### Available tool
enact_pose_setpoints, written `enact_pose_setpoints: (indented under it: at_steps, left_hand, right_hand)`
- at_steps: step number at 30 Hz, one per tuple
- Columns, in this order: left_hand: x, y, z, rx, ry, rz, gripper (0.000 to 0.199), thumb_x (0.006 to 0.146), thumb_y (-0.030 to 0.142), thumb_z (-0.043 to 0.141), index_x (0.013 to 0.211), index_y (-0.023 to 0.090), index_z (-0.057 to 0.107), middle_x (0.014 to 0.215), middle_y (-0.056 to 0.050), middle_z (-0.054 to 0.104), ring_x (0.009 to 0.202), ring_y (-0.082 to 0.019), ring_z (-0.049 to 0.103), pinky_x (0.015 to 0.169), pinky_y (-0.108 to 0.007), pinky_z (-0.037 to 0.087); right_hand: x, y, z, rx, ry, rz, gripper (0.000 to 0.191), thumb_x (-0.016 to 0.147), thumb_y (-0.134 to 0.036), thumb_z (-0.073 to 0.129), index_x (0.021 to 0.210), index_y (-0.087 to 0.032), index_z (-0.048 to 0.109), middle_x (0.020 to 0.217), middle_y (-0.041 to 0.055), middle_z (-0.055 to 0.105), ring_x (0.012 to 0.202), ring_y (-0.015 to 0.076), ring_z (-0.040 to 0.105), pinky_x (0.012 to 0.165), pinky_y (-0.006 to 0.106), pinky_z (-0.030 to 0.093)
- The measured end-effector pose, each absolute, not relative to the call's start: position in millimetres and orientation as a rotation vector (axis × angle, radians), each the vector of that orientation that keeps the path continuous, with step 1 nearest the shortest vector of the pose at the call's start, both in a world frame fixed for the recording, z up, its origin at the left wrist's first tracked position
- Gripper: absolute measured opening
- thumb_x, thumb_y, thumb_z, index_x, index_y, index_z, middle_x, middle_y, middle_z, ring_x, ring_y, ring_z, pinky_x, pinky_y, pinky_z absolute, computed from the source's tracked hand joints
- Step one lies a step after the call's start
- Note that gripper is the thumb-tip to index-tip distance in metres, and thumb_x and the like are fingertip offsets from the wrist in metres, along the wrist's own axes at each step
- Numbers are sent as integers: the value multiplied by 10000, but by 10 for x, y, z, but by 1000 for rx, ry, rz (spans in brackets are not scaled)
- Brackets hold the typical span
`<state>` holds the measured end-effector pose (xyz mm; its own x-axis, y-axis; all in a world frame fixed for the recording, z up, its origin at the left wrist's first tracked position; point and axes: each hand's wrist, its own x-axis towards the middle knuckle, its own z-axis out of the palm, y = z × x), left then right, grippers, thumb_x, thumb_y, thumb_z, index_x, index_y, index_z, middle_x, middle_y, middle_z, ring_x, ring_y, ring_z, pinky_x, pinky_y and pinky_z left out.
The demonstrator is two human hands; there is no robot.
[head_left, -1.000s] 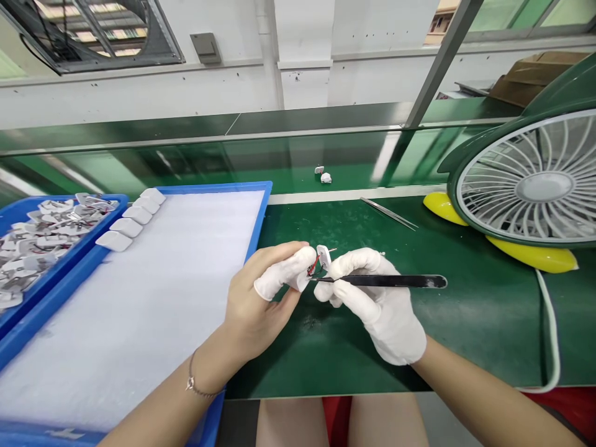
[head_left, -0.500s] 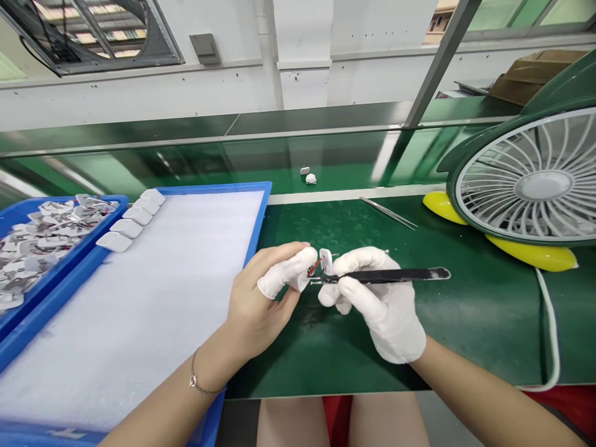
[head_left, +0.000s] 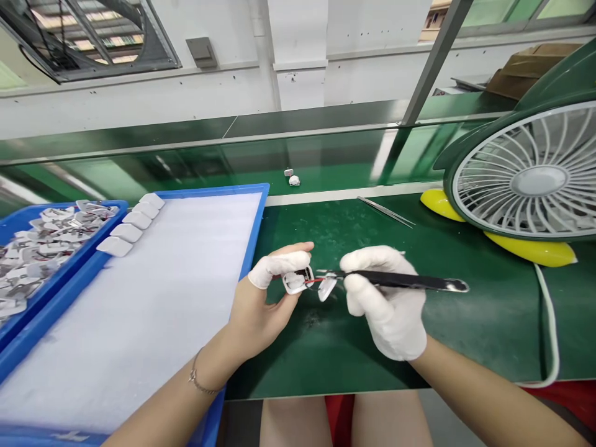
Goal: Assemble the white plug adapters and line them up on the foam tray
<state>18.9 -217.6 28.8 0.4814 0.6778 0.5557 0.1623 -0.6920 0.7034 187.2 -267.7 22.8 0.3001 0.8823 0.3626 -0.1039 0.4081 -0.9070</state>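
Observation:
My left hand (head_left: 272, 285), with white covers on some fingers, pinches a small white plastic housing (head_left: 294, 282) that has a dark inside. Red wire (head_left: 316, 280) runs from it to a small white cover piece (head_left: 327, 288), which hangs off to the right. In my white-gloved right hand (head_left: 386, 298) is a pair of black tweezers (head_left: 410, 280), held between thumb and fingers. Their tips point left and lie at the white cover piece; whether they grip it I cannot tell.
A blue tray (head_left: 254, 248) with a white sheet stands at left, several white pieces (head_left: 128, 233) along its edge. Beside it a blue bin (head_left: 123, 208) holds many white parts. Silver tweezers (head_left: 385, 211), two small parts (head_left: 293, 180) and a green fan (head_left: 540, 180) are on the bench.
The housing in my left hand has turned so its inside shows. My right hand and the black tweezers have shifted slightly right, and the wired cover piece has tipped lower. The two small parts on the belt-like strip moved left.

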Motion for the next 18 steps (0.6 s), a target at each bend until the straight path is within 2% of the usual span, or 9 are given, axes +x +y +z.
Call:
enact_pose_setpoints:
  at_steps: [3,7,9,11,13,15,18]
  left_hand:
    - [180,-2189,300,2065,686,1185,352,812,29,573,1117,200,530,1264,-135,577,1085,-231,629,823,-366,603]
    - [192,-2192,319,2044,675,1215,315,813,58,589,1092,200,546,1264,-140,581,1078,-234,631,800,-365,610]
    - [197,-2175,339,2013,700,1260,343,772,76,654,1075,193,545,1201,-133,621,1032,-228,652,774,-334,609]
    - [193,-2157,371,1901,787,1254,425,734,139,715,1108,188,518,1041,-103,691,855,-188,698,694,-283,608]
    - [178,-2150,406,1711,896,1177,426,738,252,725,1097,178,508,843,-51,718,608,-132,679,556,-228,582]
    - [158,-2159,433,1514,955,1105,345,751,360,701,985,167,535,719,-19,700,447,-96,610,424,-184,514]
    - [129,-2196,489,1305,925,1136,341,723,439,706,803,161,526,689,-20,691,391,-86,581,332,-152,421]
  right_hand:
    - [1925,-2621,289,-822,-830,814,89,803,-232,645,865,-197,592,483,-62,512,402,67,463,455,196,395]
    - [1975,-2500,294,-938,-691,975,184,797,-350,623,800,-190,533,460,-64,442,411,71,401,431,189,327]
    - [1981,-2435,225,-1084,-742,1098,303,804,-447,602,713,-180,491,444,-68,372,390,63,331,401,187,271]
    - [1987,-2364,121,-1276,-876,1171,415,768,-533,614,646,-183,429,450,-70,324,382,60,278,383,193,220]
    - [2010,-2291,9,-1504,-1106,1101,468,728,-572,629,609,-187,390,479,-59,335,401,66,273,395,203,200]
    - [2057,-2225,-86,-1765,-1393,830,476,758,-579,573,558,-181,402,506,-23,408,445,89,323,441,220,226]
    - [2156,-2169,-177,-2050,-1501,588,440,801,-593,473,617,-198,535,568,28,546,509,157,482,492,249,306]
